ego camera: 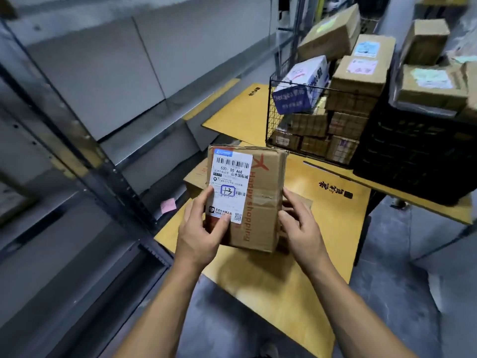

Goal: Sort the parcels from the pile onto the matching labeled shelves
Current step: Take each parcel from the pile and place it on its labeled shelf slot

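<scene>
Cardboard box (pixel 258 197), held just above the table (pixel 333 208), near centre: left hand (pixel 198 239) grips its near-left corner, right hand (pixel 302 228) clasps the right side. Best read the handwritten mark on the label (pixel 231 187) first, then carry it level toward the rack (pixel 103 164), left.

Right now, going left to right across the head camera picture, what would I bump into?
The metal shelf rack, pink note, held parcel, wire basket, black crate.
</scene>
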{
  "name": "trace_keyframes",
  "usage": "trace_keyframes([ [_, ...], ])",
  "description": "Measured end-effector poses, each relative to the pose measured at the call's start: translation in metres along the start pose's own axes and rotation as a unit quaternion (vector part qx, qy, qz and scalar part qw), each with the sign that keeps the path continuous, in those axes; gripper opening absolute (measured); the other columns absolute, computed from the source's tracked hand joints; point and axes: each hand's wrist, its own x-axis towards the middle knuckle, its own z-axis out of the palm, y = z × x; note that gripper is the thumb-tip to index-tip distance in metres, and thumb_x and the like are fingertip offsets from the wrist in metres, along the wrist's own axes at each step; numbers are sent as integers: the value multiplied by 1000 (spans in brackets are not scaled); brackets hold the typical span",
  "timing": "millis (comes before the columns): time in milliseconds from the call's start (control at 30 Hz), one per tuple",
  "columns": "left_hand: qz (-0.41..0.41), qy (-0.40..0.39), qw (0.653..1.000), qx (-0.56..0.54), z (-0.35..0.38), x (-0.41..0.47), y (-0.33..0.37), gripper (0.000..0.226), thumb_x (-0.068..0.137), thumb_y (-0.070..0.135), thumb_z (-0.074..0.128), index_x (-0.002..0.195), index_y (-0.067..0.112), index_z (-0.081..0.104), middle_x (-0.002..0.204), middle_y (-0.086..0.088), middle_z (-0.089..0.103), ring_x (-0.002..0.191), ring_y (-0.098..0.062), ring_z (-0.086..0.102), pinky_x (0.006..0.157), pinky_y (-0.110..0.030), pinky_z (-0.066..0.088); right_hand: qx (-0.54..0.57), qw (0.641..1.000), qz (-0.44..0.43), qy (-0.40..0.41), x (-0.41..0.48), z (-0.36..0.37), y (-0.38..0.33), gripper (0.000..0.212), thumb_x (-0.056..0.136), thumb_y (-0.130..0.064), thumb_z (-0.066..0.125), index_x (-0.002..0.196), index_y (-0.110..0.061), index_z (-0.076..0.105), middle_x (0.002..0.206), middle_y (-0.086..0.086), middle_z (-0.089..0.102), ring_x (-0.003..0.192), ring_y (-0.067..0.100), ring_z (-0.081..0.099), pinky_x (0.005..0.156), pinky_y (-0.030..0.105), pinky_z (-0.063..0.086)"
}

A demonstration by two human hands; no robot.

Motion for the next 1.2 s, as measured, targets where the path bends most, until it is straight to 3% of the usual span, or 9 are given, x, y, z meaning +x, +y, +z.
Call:
trace_keyframes([
  [100, -16, 50, 999, 5, -33, -8, -10, 64, 80, 45, 68, 139, 44, 41, 119, 35, 44, 112, 17, 44, 86, 2, 31, 26, 996, -36, -76, 0, 35, -17, 65, 85, -46, 62, 146, -36, 41, 144, -2, 54, 127, 8, 55, 109, 42, 47],
  [267, 0, 124, 992, 27, -103, -26, -27, 64, 84, 19, 75, 141, 26, 46, 125, 11, 49, 116, 20, 42, 92, 2, 28, 28, 986, -66, -151, -13, 112, -40, 81, 79, -46, 72, 150, -40, 34, 145, -11, 53, 132, 9, 53, 112, 48, 43],
  [400, 0, 176, 983, 56, -168, -45, -38, 64, 85, 19, 74, 141, 28, 45, 128, 10, 48, 118, 19, 41, 94, 1, 27, 21, 981, -109, -160, -32, 178, -72, 76, 73, -53, 74, 135, -66, 31, 137, -16, 56, 125, 1, 55, 109, 42, 47],
  [467, -5, 198, 978, 72, -201, -56, -44, 63, 85, 24, 72, 142, 29, 44, 129, 11, 47, 117, 18, 41, 95, 1, 27, 29, 978, -120, -168, -43, 212, -88, 78, 71, -52, 76, 130, -70, 28, 135, -15, 56, 122, -2, 56, 107, 37, 49],
  [600, -11, 243, 965, 99, -268, -78, -50, 62, 84, 29, 67, 142, 25, 45, 131, 5, 48, 116, 8, 44, 101, -6, 29, 52, 968, -151, -191, -70, 278, -118, 80, 76, -42, 78, 127, -70, 25, 132, -12, 56, 119, 0, 58, 100, 26, 51],
  [767, 0, 249, 958, 143, -355, -102, -55, 65, 85, 27, 68, 144, 30, 41, 134, 8, 45, 122, -3, 46, 106, -26, 39, 116, 954, -162, -225, -99, 349, -151, 75, 85, -21, 80, 138, -49, 33, 123, -24, 56, 116, -5, 58, 92, 11, 47],
  [867, 1, 248, 955, 165, -398, -112, -54, 67, 84, 32, 66, 145, 31, 39, 137, 7, 44, 125, -5, 45, 108, -28, 39, 144, 946, -155, -247, -113, 381, -172, 73, 87, -25, 78, 145, -38, 35, 126, -16, 60, 114, -6, 58, 99, 29, 51],
  [967, 11, 275, 944, 180, -432, -124, -52, 63, 83, 33, 65, 142, 28, 43, 136, 6, 46, 124, 0, 45, 107, -16, 34, 167, 938, -152, -264, -126, 409, -192, 73, 88, -24, 77, 147, -34, 35, 130, -10, 60, 119, 2, 58, 106, 45, 49],
  [1200, 16, 391, 886, 250, -497, -163, -45, 44, 89, 34, 59, 131, 20, 56, 126, 9, 54, 117, 6, 48, 99, -9, 34, 199, 906, -172, -332, -152, 459, -226, 71, 89, -21, 76, 145, -40, 37, 130, -12, 60, 120, 6, 60, 106, 46, 49],
])
